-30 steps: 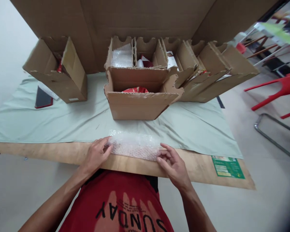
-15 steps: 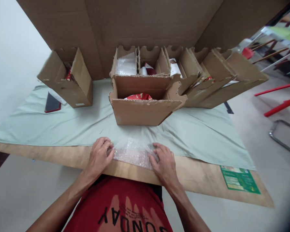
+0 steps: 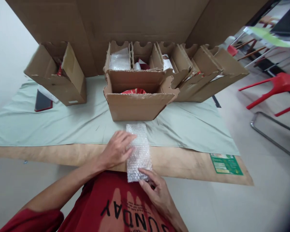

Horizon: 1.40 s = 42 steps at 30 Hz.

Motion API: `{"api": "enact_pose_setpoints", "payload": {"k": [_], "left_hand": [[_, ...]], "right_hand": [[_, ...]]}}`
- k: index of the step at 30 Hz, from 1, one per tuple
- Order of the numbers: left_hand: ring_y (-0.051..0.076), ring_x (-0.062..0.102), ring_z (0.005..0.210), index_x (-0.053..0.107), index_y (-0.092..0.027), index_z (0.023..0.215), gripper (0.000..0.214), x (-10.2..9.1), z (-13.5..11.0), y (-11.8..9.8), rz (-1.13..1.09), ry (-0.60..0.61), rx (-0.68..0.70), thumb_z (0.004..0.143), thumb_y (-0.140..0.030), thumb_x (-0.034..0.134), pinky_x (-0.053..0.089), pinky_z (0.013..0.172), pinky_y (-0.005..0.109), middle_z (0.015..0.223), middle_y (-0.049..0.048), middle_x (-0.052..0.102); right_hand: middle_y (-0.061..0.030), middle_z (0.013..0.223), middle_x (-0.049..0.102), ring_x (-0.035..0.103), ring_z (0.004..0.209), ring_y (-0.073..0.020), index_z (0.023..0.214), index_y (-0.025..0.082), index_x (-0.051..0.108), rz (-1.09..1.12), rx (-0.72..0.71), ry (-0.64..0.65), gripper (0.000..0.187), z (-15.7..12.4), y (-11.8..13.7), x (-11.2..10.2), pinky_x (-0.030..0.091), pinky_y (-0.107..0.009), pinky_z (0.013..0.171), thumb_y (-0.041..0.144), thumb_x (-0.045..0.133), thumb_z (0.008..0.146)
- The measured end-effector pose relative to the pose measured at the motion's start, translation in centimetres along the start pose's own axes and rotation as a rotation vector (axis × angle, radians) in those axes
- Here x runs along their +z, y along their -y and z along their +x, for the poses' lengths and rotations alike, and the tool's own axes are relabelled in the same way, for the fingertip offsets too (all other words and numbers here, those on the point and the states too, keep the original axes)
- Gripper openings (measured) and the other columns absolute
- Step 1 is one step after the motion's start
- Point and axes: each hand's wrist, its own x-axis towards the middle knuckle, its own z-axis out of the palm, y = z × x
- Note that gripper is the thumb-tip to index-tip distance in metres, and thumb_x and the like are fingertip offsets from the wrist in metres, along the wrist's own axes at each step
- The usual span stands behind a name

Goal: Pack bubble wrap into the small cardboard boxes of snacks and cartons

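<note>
- While the phone lay far left on the cloth, the left box stood just beside it.
- My left hand lay open, fingers flat on the wrap's left side.
- The wrap lay lengthwise over the table edge, before the middle box.
- My right hand pinched its near end.
- A green label sat far right.

SUNDAY on red shirt, black letters

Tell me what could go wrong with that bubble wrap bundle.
The bubble wrap sticks out past the table edge; if the right hand lets go of its near end, it may sag or slide off. The left hand only rests on its side, so it may spring open.
</note>
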Motion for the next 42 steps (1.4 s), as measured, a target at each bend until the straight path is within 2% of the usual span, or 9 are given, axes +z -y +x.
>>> {"api": "enact_pose_setpoints", "payload": {"k": [5,8,10,13,18,23,31,36,42], "left_hand": [[0.027,0.059,0.121,0.031,-0.022,0.159,0.062,-0.7,-5.3,-0.9,-0.58,0.233,-0.174,0.102,-0.044,0.043,0.042,0.111,0.049,0.125,0.0096,0.068],[0.026,0.064,0.112,0.018,-0.018,0.163,0.077,0.1,-5.6,-0.8,-0.693,0.178,-0.317,0.098,-0.045,0.048,0.047,0.104,0.047,0.122,0.0107,0.069],[0.023,0.066,0.097,0.024,-0.018,0.161,0.076,1.0,-5.1,-0.8,-0.573,0.083,-0.404,0.095,-0.036,0.056,0.051,0.095,0.043,0.108,0.0079,0.071],[0.022,0.064,0.088,0.038,-0.017,0.154,0.062,2.3,-4.3,-0.6,-0.273,-0.074,-0.404,0.094,-0.019,0.053,0.049,0.092,0.044,0.09,0.0042,0.072],[0.022,0.062,0.083,0.052,-0.017,0.14,0.048,2.8,-4.0,-0.3,-0.044,-0.127,-0.291,0.092,-0.012,0.054,0.048,0.084,0.04,0.083,0.002,0.072],[0.021,0.061,0.079,0.061,-0.016,0.127,0.034,2.3,-4.2,-0.9,-0.002,-0.153,-0.213,0.094,-0.017,0.059,0.049,0.082,0.039,0.08,0.002,0.068],[0.032,0.058,0.114,0.072,-0.017,0.104,0.025,1.7,-4.7,-1.7,0.083,-0.15,-0.082,0.083,-0.029,0.076,0.05,0.098,0.049,0.126,0.0169,0.061],[0.021,0.064,0.091,0.069,-0.019,0.089,0.01,1.9,-4.7,-1.5,-0.028,-0.178,-0.138,0.091,-0.013,0.061,0.05,0.087,0.039,0.089,0.0054,0.073],[0.021,0.065,0.077,0.072,-0.019,0.097,0.011,2.5,-2.7,0.2,0.029,-0.139,-0.292,0.089,-0.016,0.065,0.05,0.08,0.039,0.077,0.0033,0.073]], "right_hand": [[-0.0053,0.084,0.077,0.072,0.077,-0.0209,0.104,0.022,0.079,0.389,0.124,0.11,0.034,1.7,1.5,-1.0,0.057,-0.032,0.075,0.05,0.072,0.087],[-0.0084,0.104,0.077,0.074,0.094,-0.0235,0.13,0.024,0.067,0.57,0.102,0.022,0.052,4.4,2.1,-0.7,0.056,-0.033,0.078,0.052,0.073,0.086],[-0.0118,0.121,0.074,0.073,0.106,-0.0253,0.153,0.027,0.044,0.595,0.099,-0.002,0.074,6.0,2.1,-0.3,0.057,-0.034,0.079,0.049,0.072,0.088],[-0.0126,0.125,0.071,0.075,0.097,-0.0226,0.162,0.03,0.024,0.447,0.049,-0.035,0.08,6.9,1.3,-0.3,0.059,-0.035,0.076,0.043,0.066,0.095],[-0.0081,0.118,0.074,0.07,0.108,-0.0242,0.131,0.028,0.064,-0.228,-0.388,-0.2,0.036,6.3,-0.6,-1.9,0.056,-0.044,0.096,0.021,0.06,0.096],[-0.0113,0.135,0.069,0.058,0.13,-0.0299,0.129,0.021,0.065,-0.67,-0.629,-0.1,0.041,7.1,-1.4,-1.9,0.05,-0.048,0.102,0.008,0.055,0.091],[-0.009,0.127,0.075,0.062,0.123,-0.0283,0.116,0.02,0.07,-0.84,-0.769,-0.024,0.033,9.0,-1.0,-1.7,0.046,-0.043,0.091,0.003,0.054,0.093],[-0.0058,0.101,0.079,0.07,0.089,-0.0203,0.114,0.021,0.069,-0.718,-0.718,0.016,0.023,9.4,0.3,-2.2,0.049,-0.036,0.08,0.015,0.05,0.103],[-0.0133,0.118,0.072,0.065,0.107,-0.0274,0.12,0.019,0.067,-0.81,-0.677,-0.229,0.024,8.6,1.0,-2.0,0.047,-0.041,0.086,0.021,0.056,0.1]]}}
